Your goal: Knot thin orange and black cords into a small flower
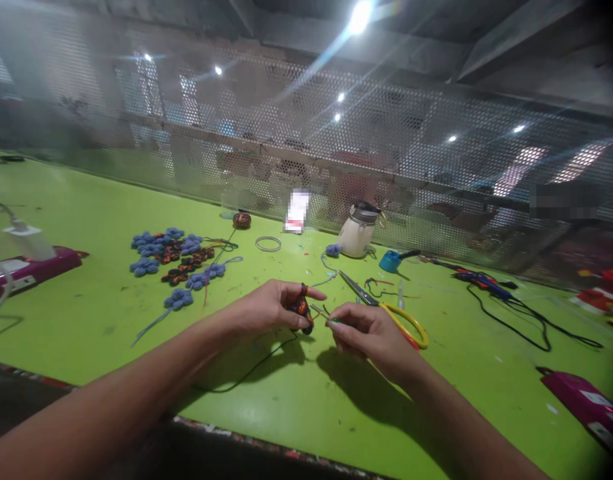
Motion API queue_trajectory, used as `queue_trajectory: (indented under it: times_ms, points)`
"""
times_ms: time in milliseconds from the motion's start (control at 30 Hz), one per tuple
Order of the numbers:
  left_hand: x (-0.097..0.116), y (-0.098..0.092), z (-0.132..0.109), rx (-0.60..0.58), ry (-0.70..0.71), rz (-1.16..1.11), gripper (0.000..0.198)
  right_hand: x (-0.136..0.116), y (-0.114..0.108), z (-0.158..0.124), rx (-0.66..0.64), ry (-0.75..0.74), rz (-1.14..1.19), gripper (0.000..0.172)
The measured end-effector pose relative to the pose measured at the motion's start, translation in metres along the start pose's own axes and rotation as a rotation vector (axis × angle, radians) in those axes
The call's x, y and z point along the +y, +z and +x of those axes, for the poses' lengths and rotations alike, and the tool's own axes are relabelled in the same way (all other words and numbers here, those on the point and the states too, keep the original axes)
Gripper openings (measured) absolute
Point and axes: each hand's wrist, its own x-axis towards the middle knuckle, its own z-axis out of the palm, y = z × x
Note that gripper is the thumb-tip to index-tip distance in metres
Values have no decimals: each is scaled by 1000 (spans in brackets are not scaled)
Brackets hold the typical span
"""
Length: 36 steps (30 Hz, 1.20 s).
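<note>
Near the middle of the green table (286, 420), my left hand (274, 307) pinches a small dark and orange crocheted piece (301, 308), with yarn looped round a finger. Dark yarn (259, 363) trails from it across the tabletop. My right hand (364, 333) is closed on a thin hook (335, 320) with a green part at the fingertips; its tip points at the crocheted piece, and whether they touch is too small to tell. Scissors (409, 327) with yellow and orange handles lie just behind my right hand.
Blue crocheted flowers (179, 299) and dark orange ones (186, 261) lie at the left. Behind are a yarn ball (242, 221), a ring (268, 243), a phone (297, 211), a jar (357, 230) and a blue pot (389, 261). Purple power strips (41, 268) flank both sides; cables (506, 303) lie right.
</note>
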Motion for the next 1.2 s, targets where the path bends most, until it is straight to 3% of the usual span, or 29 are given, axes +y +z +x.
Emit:
queue_trajectory:
  times_ms: [167, 367, 467, 600, 667, 800, 967, 1067, 1200]
  points:
    - [-2, 3, -1, 25, 167, 134, 77, 2, 7, 1, 5, 33, 60, 24]
    - [-12, 18, -5, 243, 426, 567, 60, 6, 19, 1, 67, 87, 276, 23]
    - [-15, 22, -3, 329, 444, 375, 59, 7, 25, 2, 110, 40, 373, 21]
    - [-13, 20, 0, 266, 315, -141, 78, 9, 27, 1, 148, -69, 314, 21]
    - [-12, 17, 2, 231, 261, -274, 82, 9, 25, 1, 175, -110, 224, 21]
    - [-11, 11, 0, 166, 228, -328, 77, 8, 16, -1, 239, -202, -56, 20]
    - [-5, 8, -4, 140, 219, -357, 77, 3, 3, -3, 328, -460, -522, 11]
    - [-3, 7, -6, 114, 226, -386, 75, -1, -1, -4, 313, -529, -619, 9]
    - [-5, 6, -5, 105, 249, -407, 62, -4, -5, -5, 264, -478, -587, 10]
